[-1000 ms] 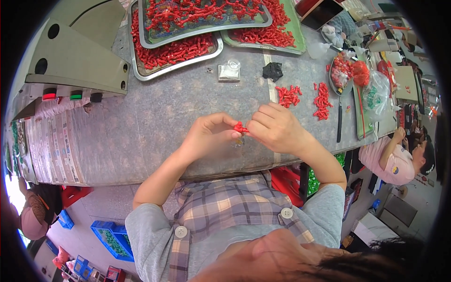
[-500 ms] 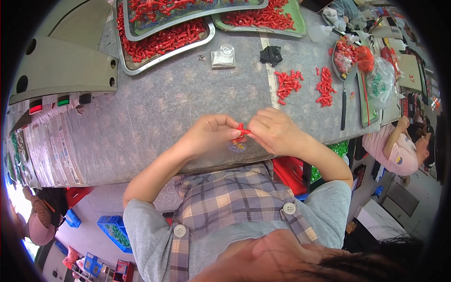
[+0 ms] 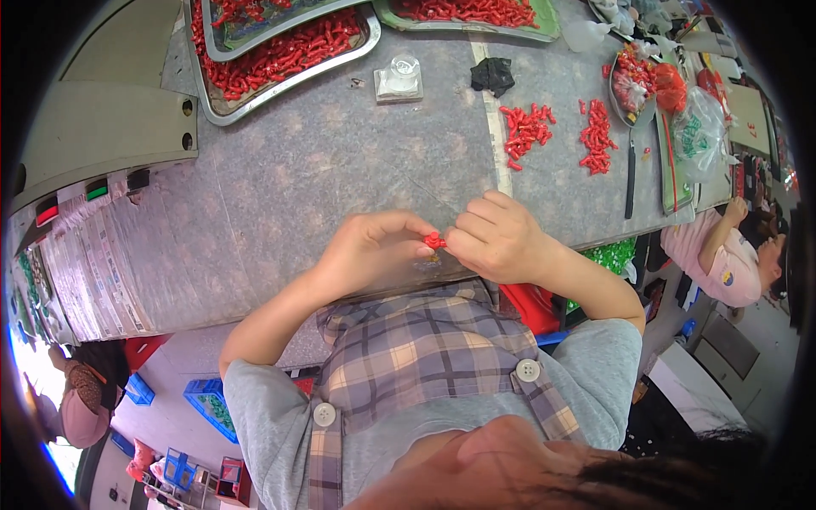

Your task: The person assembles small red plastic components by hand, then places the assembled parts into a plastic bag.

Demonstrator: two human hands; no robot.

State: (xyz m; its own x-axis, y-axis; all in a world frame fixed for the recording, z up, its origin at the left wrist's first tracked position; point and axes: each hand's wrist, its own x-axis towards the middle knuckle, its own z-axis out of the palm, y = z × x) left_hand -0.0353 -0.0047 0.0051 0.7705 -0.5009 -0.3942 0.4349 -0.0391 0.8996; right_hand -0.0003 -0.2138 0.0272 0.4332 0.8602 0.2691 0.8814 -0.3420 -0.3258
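Just above the table's near edge, a small glossy red piece is held between my two hands. Its exact kind is too small to make out. My left hand pinches it from the left between thumb and forefinger. On the other side, my right hand has its fingers curled in, with the tips closed on the piece's right end. Beyond the right hand lie two small heaps of similar red pieces, one nearer and one farther right.
Metal trays and a green tray hold many red pieces at the back. A small clear box and crumpled black plastic lie mid-table. Farther right are a filled dish, a black-handled tool and a seated person.
The red piece has turned and shows less of its length between my fingers. My hands stay close together. The whole view has shifted slightly, with the trays higher in the picture.
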